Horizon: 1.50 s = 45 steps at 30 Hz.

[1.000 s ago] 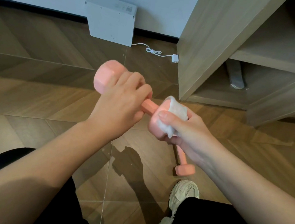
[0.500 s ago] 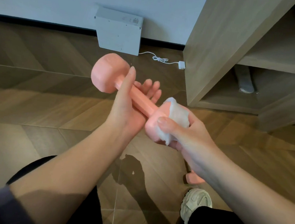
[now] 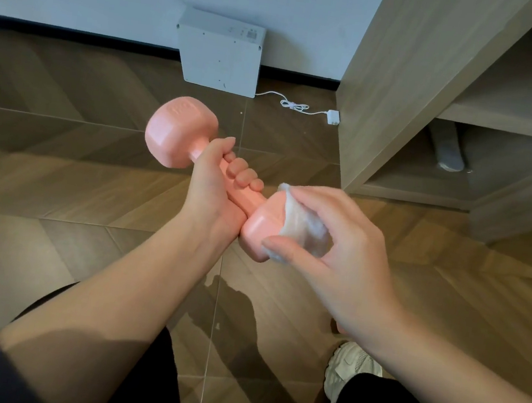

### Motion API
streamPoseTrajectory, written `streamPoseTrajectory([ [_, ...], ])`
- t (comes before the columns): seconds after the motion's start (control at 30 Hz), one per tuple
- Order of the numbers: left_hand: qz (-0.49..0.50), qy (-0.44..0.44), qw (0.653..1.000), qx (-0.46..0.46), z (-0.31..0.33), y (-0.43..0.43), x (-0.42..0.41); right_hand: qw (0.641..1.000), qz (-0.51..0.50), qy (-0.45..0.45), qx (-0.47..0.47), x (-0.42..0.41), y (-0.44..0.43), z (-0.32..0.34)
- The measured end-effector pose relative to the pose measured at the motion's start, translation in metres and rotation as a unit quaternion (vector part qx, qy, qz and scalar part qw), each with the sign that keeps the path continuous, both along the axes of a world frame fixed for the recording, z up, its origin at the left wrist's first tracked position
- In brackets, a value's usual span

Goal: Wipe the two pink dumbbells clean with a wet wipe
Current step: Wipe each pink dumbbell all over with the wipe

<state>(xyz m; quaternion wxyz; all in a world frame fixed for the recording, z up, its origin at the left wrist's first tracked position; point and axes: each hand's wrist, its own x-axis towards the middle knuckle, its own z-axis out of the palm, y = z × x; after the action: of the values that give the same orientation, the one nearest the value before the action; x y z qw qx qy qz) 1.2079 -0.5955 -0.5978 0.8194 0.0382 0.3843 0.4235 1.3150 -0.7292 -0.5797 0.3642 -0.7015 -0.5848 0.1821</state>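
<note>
Pink dumbbell (image 3: 182, 132): held mid-air above wood floor (image 3: 60, 176), handle enclosed by left hand (image 3: 212, 191) in closed grip. Wet wipe (image 3: 302, 226): pinched by right hand (image 3: 348, 255), pressed against near head. Second dumbbell: barely visible behind right wrist.

The brown wood floor (image 3: 63, 149) has a white box (image 3: 221, 53) leaning by the wall, a white cord (image 3: 298, 106), and a shoe (image 3: 349, 367).
</note>
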Motion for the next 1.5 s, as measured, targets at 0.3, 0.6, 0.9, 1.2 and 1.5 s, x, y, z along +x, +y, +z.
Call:
streamPoseTrajectory([
  [0.3, -0.01, 0.028, 0.999, 0.032, -0.001, 0.0, -0.001, 0.993, 0.082, 0.058, -0.067, 0.01, 0.0, -0.007],
  [0.6, -0.033, 0.013, 0.999, 0.034, 0.0, -0.002, -0.002, 0.989, 0.053, 0.082, -0.11, 0.01, -0.002, -0.009],
  [0.9, -0.089, -0.106, 0.987, 0.076, 0.008, -0.001, -0.01, 0.915, 0.114, 0.354, -0.154, 0.005, 0.001, -0.003],
  [1.2, -0.076, 0.021, 0.996, 0.029, 0.011, -0.007, -0.008, 0.978, 0.088, 0.174, -0.072, -0.005, -0.005, 0.002],
  [1.5, -0.027, 0.043, 0.999, 0.001, 0.011, -0.002, -0.013, 0.985, 0.017, 0.172, 0.008, 0.017, -0.003, 0.014],
])
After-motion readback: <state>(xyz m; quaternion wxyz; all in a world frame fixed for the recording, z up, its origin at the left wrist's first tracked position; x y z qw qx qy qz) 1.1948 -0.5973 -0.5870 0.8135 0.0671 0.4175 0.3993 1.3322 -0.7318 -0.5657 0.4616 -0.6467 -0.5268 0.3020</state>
